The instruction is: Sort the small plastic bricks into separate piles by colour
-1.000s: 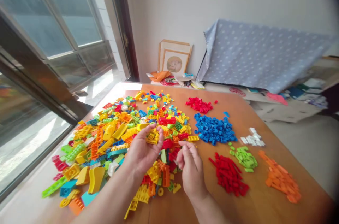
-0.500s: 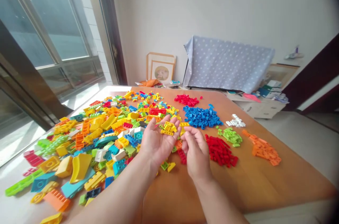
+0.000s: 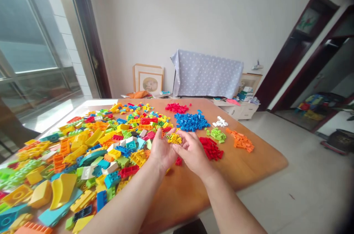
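Observation:
Palm up, my left hand (image 3: 163,152) cups several small yellow bricks (image 3: 174,138) over the middle of the table. My right hand (image 3: 193,151) is against it from the right, its thumb and fingers closed at the edge of these bricks; what they pinch, if anything, is hidden. Left of my hands spreads a large mixed pile of bricks (image 3: 94,137). Sorted heaps lie beyond and to the right: dark red bricks (image 3: 211,148), blue bricks (image 3: 191,121) and light green bricks (image 3: 217,135).
Orange bricks (image 3: 242,141) and white bricks (image 3: 220,121) lie on the right of the brown table (image 3: 260,165). Farther back are a small red heap (image 3: 177,107), a dotted cloth (image 3: 207,73), picture frames (image 3: 149,81) and a white cabinet (image 3: 246,110).
The view has turned to the right. My right hand has moved in against my left hand, which has curled more around the yellow bricks.

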Demonstrator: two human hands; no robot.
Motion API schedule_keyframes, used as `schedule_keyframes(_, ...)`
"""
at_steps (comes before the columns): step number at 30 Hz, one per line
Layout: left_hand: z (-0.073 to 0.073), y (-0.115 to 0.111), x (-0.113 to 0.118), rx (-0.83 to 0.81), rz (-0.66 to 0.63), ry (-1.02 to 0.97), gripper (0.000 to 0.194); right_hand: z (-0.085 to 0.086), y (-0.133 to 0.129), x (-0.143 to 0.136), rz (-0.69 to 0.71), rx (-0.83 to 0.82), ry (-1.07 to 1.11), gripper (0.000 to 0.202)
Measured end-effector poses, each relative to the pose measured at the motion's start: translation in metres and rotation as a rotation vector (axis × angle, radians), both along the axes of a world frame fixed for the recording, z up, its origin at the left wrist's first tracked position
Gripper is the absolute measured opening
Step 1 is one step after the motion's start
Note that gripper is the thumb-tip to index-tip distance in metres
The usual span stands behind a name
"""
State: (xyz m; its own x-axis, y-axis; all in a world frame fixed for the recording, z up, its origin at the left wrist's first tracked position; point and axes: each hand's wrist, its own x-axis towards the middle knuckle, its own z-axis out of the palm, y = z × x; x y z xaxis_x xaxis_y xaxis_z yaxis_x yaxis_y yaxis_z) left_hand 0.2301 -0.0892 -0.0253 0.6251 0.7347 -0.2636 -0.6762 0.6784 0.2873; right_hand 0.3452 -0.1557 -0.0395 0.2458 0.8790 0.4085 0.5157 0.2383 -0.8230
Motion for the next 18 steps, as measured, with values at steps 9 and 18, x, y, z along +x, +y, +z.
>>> schedule_keyframes(9,-0.008,0.003,0.011,0.041,-0.023,-0.028,0.051,0.001,0.008,0.011,-0.008,-0.020,-0.023,0.025)
schedule_keyframes(18,-0.007,0.001,-0.008,0.009,0.086,-0.087,0.055,-0.019,0.017,-0.002,0.070,-0.020,0.141,0.022)
